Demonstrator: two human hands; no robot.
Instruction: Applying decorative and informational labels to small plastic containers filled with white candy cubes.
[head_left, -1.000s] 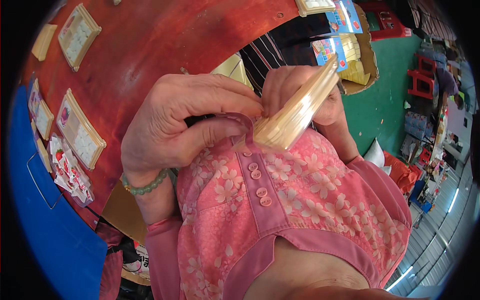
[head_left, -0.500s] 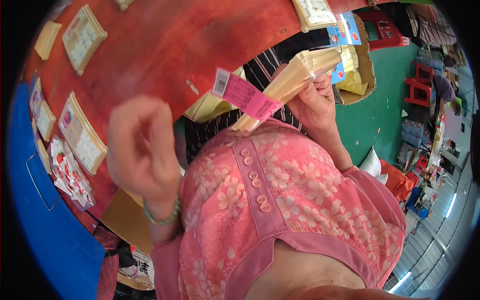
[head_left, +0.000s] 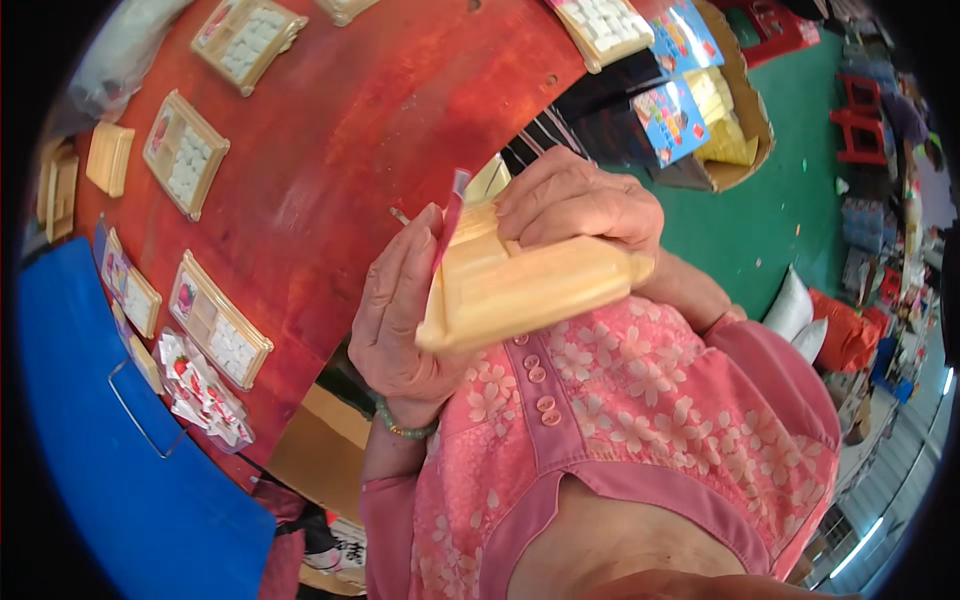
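A pale yellow, wood-coloured plastic tray point(head_left: 540, 290) is tilted in front of my chest. My right hand point(head_left: 585, 205) is closed over its far side, fingers bent onto the top. Against the left end lies my left hand point(head_left: 400, 310), its fingers stretched out flat and its thumb hidden. A pink label point(head_left: 453, 210) stands edge-on between those fingers and the tray; most of its face is out of sight. The green bead bracelet point(head_left: 405, 430) circles my left wrist.
Trays with white pieces point(head_left: 190, 160) lie around the red table point(head_left: 340, 130). A bag of strawberry-printed packets point(head_left: 205, 395) rests by the blue panel point(head_left: 130, 430). At right, an open carton point(head_left: 750, 150) holds yellow packs and blue printed boxes above the green floor point(head_left: 720, 235).
My left hand has moved from the left, empty, to the tray's end and the label. The tray has turned and come lower; my right hand now reaches over its top.
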